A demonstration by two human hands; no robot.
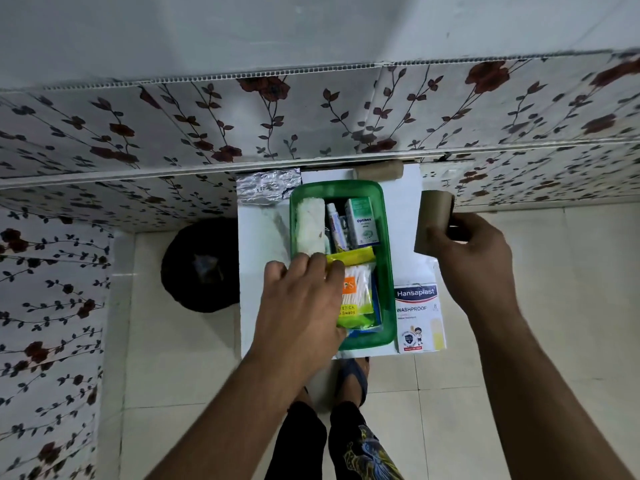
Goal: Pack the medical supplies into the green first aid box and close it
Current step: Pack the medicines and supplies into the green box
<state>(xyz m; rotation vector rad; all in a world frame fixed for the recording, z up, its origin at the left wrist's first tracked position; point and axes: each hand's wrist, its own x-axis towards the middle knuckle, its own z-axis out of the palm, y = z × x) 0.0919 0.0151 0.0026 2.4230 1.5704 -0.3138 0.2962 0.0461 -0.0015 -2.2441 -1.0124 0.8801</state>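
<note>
- Green first aid box (387,237): one translucent plastic tub, rectangular with rounded corners, lid off, standing on a small white table (258,306) against the wall.
- White table: one flat, smooth top, with the box in its middle.
- Left hand (301,306): lies palm down over the near left part of the box, fingers bent onto the cotton swab packet (358,296); whether it pinches the packet or only presses on it, I cannot tell.
- Right hand (474,251): closed around one brown bandage roll (433,221), a matte cylinder held on end just right of the box, above the table edge.
- Hansaplast plaster box (419,317): one flat white carton with a blue band, lying on the table just right of the box.
- Cotton swab packet: one glossy clear bag with yellow-green print, full of white sticks, inside the box at its near end.
- Foil pack (266,187): one crinkled silver sheet on the table's far left corner.
- White gauze roll (310,225): one soft, fibrous cylinder along the box's left wall.
- Second brown roll (379,170): lying on its side at the table's far edge.
- Optibex carton (362,221): one small teal-and-white box standing inside.
- Ointment tube (334,225): one slim white tube beside the carton.
</note>
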